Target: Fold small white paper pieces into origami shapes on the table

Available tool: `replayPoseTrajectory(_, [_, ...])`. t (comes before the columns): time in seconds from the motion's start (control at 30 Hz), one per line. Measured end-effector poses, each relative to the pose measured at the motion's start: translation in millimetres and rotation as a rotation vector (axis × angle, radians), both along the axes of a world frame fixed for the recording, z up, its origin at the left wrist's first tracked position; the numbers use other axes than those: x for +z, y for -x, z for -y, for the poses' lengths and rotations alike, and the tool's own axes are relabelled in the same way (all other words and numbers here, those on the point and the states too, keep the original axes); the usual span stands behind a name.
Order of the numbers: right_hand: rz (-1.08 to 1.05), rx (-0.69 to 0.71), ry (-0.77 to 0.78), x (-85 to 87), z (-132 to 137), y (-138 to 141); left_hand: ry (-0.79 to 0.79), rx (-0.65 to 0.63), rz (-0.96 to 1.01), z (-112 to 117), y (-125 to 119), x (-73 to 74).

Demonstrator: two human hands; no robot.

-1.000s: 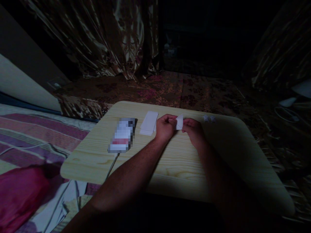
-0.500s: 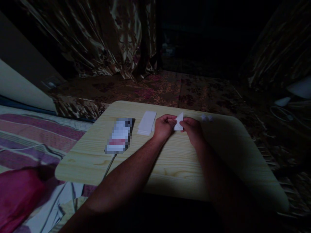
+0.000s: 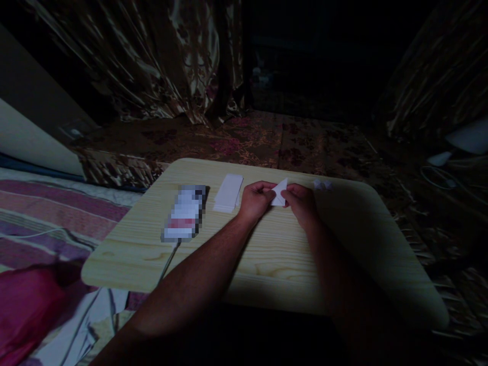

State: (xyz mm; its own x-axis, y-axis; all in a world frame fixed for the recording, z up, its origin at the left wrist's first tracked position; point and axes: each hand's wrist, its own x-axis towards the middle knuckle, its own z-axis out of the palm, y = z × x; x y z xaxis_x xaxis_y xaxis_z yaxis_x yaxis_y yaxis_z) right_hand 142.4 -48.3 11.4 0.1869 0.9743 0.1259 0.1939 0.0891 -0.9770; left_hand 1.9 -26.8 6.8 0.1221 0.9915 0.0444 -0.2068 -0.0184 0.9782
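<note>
A small white piece of folded paper, roughly triangular with a crease across it, is held between both hands just over the wooden table. My left hand pinches its left side, the thumb lying on the face of the paper. On its right side, my right hand grips the edge with thumb and fingers. Left of my hands lies a stack of white paper strips. Two small folded white paper pieces rest beyond my right hand.
A phone, blurred out, lies on the table's left part with a cable running toward me. A striped bed cover and a red cloth or bag are at the left. Patterned curtains hang behind.
The view has shifted slightly, so things on the table sit a little further left. Both hands keep hold of the folded paper, with the right thumb a bit further onto its face.
</note>
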Motion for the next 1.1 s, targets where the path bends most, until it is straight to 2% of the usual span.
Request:
replayPoseTrajectory(0.43, [-0.132,0.114,-0.042,1.3,1.3,-5.1,-0.026,-0.04,0.077,-4.0,1.1,-0.8])
replayPoseTrajectory(0.57, [-0.199,0.119,-0.029,-2.8,-1.0,-5.9,-0.006,-0.055,0.099,-3.7,0.3,0.0])
replayPoseTrajectory(0.93, [-0.212,0.128,-0.043,-6.6,-3.0,-7.2,0.06,-0.066,0.133,-2.0,1.0,3.2])
replayPoseTrajectory(1.1, [-0.236,0.149,-0.006,-0.5,-0.8,-7.8,0.022,0.005,0.116,-2.8,0.7,1.7])
